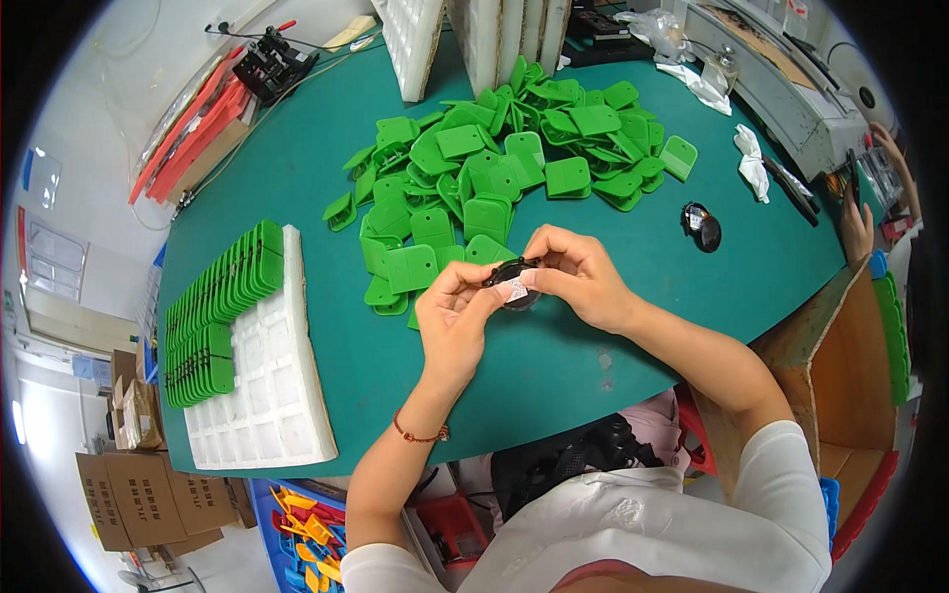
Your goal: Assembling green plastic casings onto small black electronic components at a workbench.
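Note:
A small round black part [528, 300] with a white label on it is pinched between my two hands, over the near middle of the green table [633, 306]. My left hand [453, 308] grips its left side, thumb on the face by the label. From the right, my right hand [583, 280] holds the upper rim with thumb and forefinger. Just beyond my fingers spreads a loose heap of green plastic clips [486, 173]. Another round black part [704, 227], also with a white label, lies apart on the table to the right.
At left, a white foam tray [262, 395] bears rows of upright green clips [225, 296]. More foam trays [494, 44] stand at the back. Crumpled tissue [751, 163] and a tool [791, 190] lie right, near another person's hand [856, 225]. A cardboard box [830, 366] adjoins the table.

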`<state>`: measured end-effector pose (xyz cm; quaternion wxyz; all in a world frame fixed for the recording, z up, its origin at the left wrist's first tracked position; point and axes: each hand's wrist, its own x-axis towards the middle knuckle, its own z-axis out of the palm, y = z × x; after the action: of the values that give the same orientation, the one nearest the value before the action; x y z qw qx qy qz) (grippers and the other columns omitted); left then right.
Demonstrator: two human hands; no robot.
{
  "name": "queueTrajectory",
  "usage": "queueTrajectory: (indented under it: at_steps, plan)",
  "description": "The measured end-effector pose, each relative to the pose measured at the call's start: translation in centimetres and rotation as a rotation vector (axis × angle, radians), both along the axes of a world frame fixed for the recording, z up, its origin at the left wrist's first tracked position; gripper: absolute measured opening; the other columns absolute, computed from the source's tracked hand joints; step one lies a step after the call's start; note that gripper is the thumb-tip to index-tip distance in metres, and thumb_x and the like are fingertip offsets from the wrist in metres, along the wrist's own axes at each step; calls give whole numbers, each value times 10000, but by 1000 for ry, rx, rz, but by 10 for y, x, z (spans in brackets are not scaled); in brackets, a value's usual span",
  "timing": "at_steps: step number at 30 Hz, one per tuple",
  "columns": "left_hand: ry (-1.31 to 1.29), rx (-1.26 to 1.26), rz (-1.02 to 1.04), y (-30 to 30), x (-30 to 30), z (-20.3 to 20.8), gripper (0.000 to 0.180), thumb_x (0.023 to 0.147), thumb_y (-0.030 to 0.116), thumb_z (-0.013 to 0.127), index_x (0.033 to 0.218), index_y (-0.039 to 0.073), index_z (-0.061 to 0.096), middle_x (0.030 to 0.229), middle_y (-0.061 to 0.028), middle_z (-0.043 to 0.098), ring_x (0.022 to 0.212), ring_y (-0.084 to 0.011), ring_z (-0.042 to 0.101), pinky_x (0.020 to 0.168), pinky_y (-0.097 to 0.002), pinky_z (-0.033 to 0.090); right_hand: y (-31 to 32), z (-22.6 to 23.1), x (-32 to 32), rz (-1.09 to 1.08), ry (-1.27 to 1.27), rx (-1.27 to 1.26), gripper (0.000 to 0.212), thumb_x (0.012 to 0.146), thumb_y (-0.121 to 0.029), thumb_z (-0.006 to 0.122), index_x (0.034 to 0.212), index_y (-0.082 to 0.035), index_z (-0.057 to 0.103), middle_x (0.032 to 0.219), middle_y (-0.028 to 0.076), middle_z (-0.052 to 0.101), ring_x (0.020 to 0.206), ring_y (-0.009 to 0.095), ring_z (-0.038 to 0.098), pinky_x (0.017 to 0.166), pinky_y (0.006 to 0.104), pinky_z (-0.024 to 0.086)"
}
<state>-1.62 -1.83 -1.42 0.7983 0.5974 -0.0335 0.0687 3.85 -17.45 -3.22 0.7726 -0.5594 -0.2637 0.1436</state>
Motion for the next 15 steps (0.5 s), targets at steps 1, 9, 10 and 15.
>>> queueTrajectory:
  at_steps: [1,9,10,15]
  plan:
    - [-1,0,1,0,0,0,109,772,-84,548,877,-58,541,877,-109,608,773,-106,577,712,-224,481,0,-1,0,7,12,14,104,796,-64,595,811,-1,513,712,-6,501,640,39,453,553,198,372]
    - [12,7,12,0,-1,0,117,763,-84,554,877,-57,548,870,-104,605,764,-95,572,696,-211,474,-1,-1,1,16,20,6,114,795,-68,601,811,1,512,718,-6,508,650,34,461,560,193,379]
    - [12,7,12,0,-1,0,117,763,-84,554,877,-57,548,870,-104,605,764,-95,572,696,-211,474,-1,-1,1,16,21,6,114,795,-70,601,810,1,513,720,-6,512,652,33,466,562,192,383]
    - [21,-10,16,-1,-2,0,113,761,-84,556,870,-55,547,872,-102,604,759,-92,571,691,-204,473,-1,-1,1,14,12,-1,116,794,-75,603,805,2,516,723,-1,527,654,36,482,564,192,394]
